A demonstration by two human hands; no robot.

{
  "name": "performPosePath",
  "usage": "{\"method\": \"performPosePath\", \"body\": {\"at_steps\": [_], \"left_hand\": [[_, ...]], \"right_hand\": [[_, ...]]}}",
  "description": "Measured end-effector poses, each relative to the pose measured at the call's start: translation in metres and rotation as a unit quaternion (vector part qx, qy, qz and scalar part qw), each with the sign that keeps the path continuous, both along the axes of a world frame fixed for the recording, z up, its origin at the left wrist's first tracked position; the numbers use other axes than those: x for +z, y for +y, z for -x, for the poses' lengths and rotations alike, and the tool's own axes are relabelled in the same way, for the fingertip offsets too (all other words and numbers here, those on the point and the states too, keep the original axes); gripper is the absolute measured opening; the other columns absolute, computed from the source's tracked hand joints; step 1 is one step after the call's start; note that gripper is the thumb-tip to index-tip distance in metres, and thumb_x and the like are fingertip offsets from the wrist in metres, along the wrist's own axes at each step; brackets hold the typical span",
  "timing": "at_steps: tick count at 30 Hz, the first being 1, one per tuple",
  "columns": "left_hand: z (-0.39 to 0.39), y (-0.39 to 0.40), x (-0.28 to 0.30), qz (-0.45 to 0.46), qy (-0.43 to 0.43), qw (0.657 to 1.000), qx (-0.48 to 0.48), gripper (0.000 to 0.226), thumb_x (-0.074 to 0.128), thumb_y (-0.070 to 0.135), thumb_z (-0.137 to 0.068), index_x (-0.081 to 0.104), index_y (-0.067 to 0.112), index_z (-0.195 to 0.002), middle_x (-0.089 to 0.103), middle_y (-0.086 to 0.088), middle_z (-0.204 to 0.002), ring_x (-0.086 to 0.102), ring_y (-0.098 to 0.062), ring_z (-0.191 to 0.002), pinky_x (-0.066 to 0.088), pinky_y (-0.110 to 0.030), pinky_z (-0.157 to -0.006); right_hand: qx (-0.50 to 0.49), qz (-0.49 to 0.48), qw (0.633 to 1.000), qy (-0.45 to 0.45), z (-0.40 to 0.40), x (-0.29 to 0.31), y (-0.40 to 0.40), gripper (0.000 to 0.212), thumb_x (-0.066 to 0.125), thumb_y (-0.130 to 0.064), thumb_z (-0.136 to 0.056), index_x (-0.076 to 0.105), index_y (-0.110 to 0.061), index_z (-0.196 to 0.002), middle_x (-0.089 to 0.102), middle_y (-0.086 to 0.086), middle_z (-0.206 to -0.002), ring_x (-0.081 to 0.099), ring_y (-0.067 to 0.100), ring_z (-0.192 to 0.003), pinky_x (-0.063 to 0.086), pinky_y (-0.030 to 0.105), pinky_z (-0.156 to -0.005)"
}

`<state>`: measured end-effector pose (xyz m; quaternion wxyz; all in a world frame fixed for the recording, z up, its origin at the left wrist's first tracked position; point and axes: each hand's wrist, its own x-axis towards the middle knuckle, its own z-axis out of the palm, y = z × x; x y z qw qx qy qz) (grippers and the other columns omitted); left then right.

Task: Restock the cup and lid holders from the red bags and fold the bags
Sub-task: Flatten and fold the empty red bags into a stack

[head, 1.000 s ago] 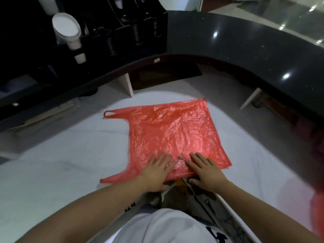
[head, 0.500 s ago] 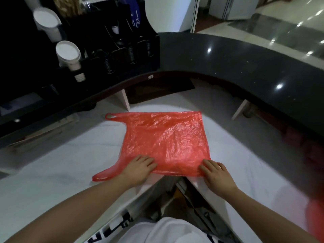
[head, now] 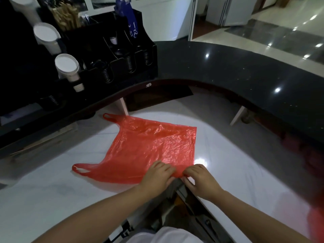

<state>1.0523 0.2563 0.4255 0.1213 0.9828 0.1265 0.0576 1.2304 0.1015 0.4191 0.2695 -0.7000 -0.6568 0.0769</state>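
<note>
Beside white cups [head: 66,66] (upper left), both hands' fingers [head: 162,168] pinch the red bag [head: 150,146].

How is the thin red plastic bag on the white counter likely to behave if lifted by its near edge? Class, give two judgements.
Probably floppy: the red bag lies flat and crinkled, so it would likely sag and drape from the left hand and right hand gripping its near edge. Probably very light and slippery: the film looks thin and glossy on the smooth white counter.
</note>
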Motion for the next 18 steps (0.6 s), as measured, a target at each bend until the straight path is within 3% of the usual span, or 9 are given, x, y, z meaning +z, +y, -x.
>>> {"method": "performPosePath", "body": {"at_steps": [3,5,7,9,14,18], "left_hand": [[0.003,0.007,0.002,0.028,-0.016,0.999,0.019,0.027,0.056,0.031,-0.099,0.066,0.030,-0.124,0.070,0.011,-0.114,0.062,-0.012,-0.106,0.038,-0.035,-0.110],[0.007,0.012,0.002,0.046,-0.025,0.998,0.030,0.029,0.052,0.036,-0.098,0.064,0.034,-0.124,0.069,0.015,-0.113,0.061,-0.006,-0.105,0.039,-0.038,-0.111],[0.010,0.017,0.000,0.060,-0.018,0.997,0.036,0.030,0.045,0.043,-0.099,0.060,0.039,-0.125,0.066,0.020,-0.112,0.057,0.000,-0.106,0.037,-0.039,-0.114],[0.011,0.021,-0.003,0.063,-0.021,0.997,0.043,0.025,0.043,0.045,-0.101,0.059,0.041,-0.120,0.064,0.022,-0.107,0.055,0.004,-0.102,0.037,-0.040,-0.114],[0.007,0.026,-0.005,0.085,-0.070,0.992,0.061,0.020,0.044,0.050,-0.103,0.060,0.039,-0.106,0.064,0.022,-0.095,0.054,0.006,-0.092,0.039,-0.040,-0.113],[0.009,0.029,0.001,0.086,-0.082,0.991,0.058,0.020,0.047,0.045,-0.102,0.063,0.036,-0.108,0.065,0.021,-0.095,0.058,0.002,-0.093,0.025,-0.029,-0.117]], "right_hand": [[-0.046,0.063,0.995,0.063,-0.019,0.004,-0.004,0.039,0.056,-0.041,-0.095,0.064,-0.024,-0.129,0.064,-0.012,-0.127,0.054,0.005,-0.115,0.038,0.027,-0.104],[-0.152,0.093,0.972,0.154,-0.036,0.003,0.001,0.040,0.051,-0.037,-0.099,0.059,-0.023,-0.136,0.059,-0.008,-0.137,0.052,0.010,-0.123,0.040,0.032,-0.106],[-0.264,0.102,0.934,0.218,-0.057,-0.001,0.016,0.031,0.053,-0.028,-0.103,0.062,-0.019,-0.131,0.062,-0.003,-0.134,0.059,0.015,-0.117,0.046,0.032,-0.099],[-0.318,0.143,0.907,0.235,-0.076,-0.006,0.034,0.035,0.054,-0.030,-0.103,0.061,-0.015,-0.134,0.064,0.003,-0.133,0.063,0.019,-0.111,0.047,0.033,-0.097],[-0.354,0.187,0.881,0.251,-0.112,-0.024,0.084,0.049,0.060,-0.037,-0.100,0.055,-0.012,-0.141,0.067,0.011,-0.128,0.062,0.028,-0.115,0.045,0.032,-0.093],[-0.372,0.170,0.875,0.259,-0.125,-0.036,0.125,0.055,0.063,-0.034,-0.098,0.052,-0.007,-0.144,0.067,0.014,-0.126,0.062,0.032,-0.119,0.045,0.034,-0.096]]}}
